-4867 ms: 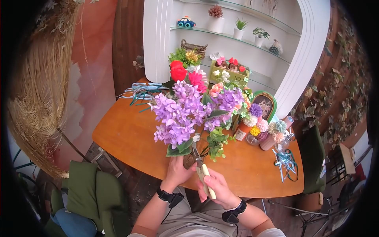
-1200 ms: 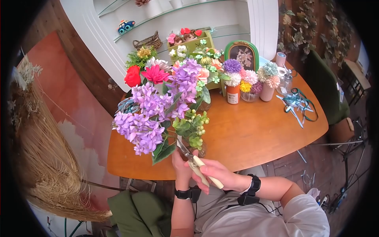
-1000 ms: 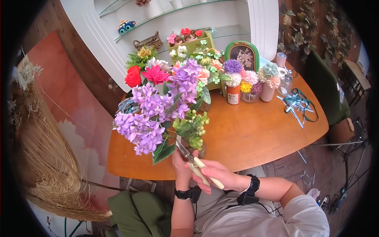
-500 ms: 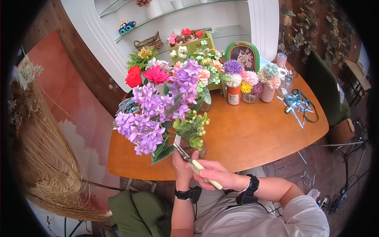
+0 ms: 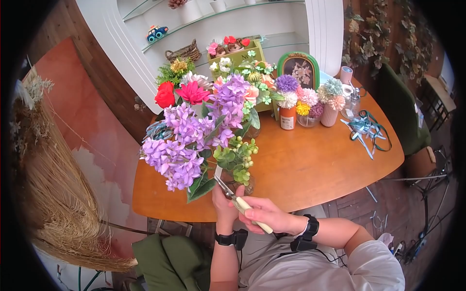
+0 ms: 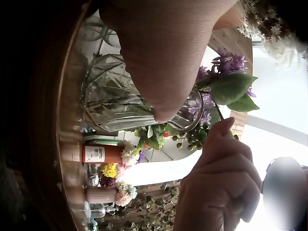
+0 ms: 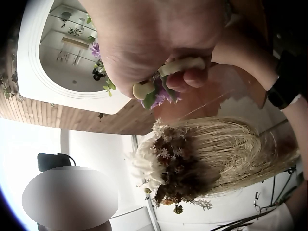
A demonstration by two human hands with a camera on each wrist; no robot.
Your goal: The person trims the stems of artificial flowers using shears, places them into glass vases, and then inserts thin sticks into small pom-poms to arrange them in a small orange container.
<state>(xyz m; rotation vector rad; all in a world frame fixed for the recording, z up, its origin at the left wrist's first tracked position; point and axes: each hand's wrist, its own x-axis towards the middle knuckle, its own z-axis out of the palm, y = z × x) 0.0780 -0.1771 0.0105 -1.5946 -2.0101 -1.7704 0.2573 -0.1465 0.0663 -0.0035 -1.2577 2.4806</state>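
My left hand (image 5: 224,206) grips a clear faceted glass vase (image 6: 106,89) near the table's front edge; most of its fingers are hidden behind the glass. Purple flowers (image 5: 179,145) with green leaves rise from the vase, beside a sprig of green berries (image 5: 237,157). With my right hand (image 5: 264,212) I hold pruning shears (image 5: 224,186) by their cream handles, which are squeezed together. The blades point up and left, over the vase mouth and close to a white tag (image 5: 218,171) among the stems. In the right wrist view the handle (image 7: 182,65) lies across my palm.
Behind the bouquet stand a red rose (image 5: 164,94), a green wooden box (image 5: 242,57) and a green frame (image 5: 316,72). Pom-pom flowers (image 5: 306,106) in small vases and tangled blue ribbons (image 5: 366,127) are on the table's (image 5: 301,167) right side. A green chair (image 5: 170,262) stands front left.
The head view has swung since the oldest frame. Over the last second the shears' spread handles have come together in my right hand. My left hand stays at the vase.
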